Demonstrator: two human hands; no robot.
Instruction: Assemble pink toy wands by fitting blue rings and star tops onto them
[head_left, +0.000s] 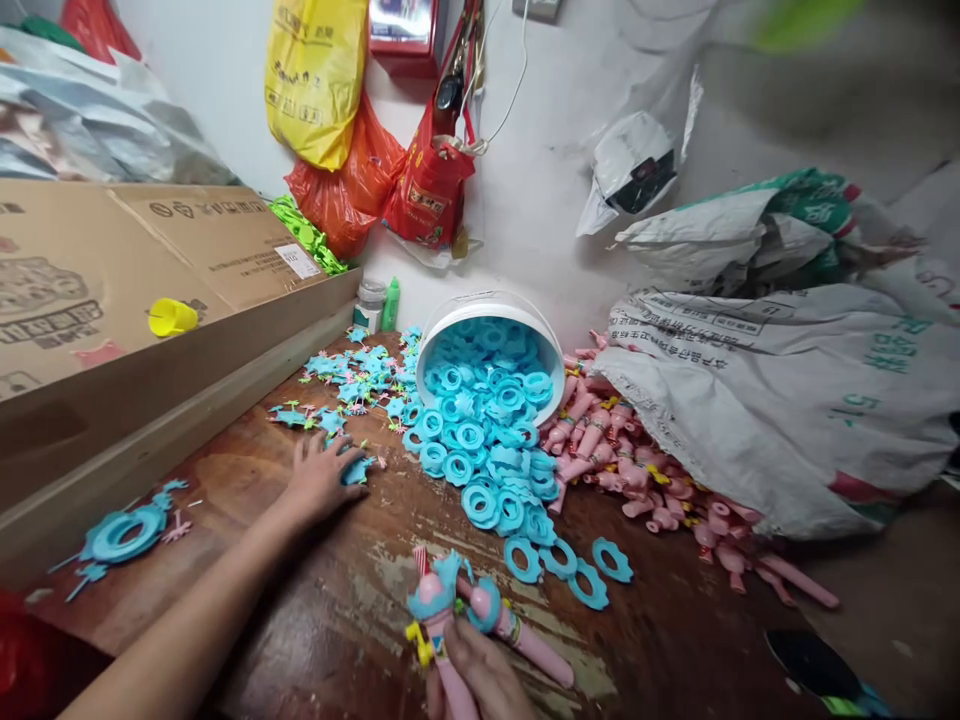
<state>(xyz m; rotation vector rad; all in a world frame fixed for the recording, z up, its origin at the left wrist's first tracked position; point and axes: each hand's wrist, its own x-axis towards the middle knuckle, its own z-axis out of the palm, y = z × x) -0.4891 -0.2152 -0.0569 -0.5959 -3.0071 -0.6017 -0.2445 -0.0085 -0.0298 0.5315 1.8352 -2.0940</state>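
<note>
My right hand (484, 670) is wrapped around a pink plastic toy wand (435, 610) with a blue scalloped collar, a striped tip and a yellow side piece. A second pink wand (536, 648) with a blue collar lies against its fingers; I cannot tell if the hand grips it too. Farther left, my left hand (319, 480) rests low over the table, its thumb and finger around a small blue plastic piece (358, 470). Beyond that hand are scattered blue pieces (360, 370) with pink and green bits.
A tipped white bucket (556, 350) spills blue rings (480, 440) onto the wooden table (315, 620). Pink wand parts (600, 440) pile beside a white woven sack (787, 390). A cardboard box (150, 260) borders the left. Blue rings (124, 535) lie at the near left.
</note>
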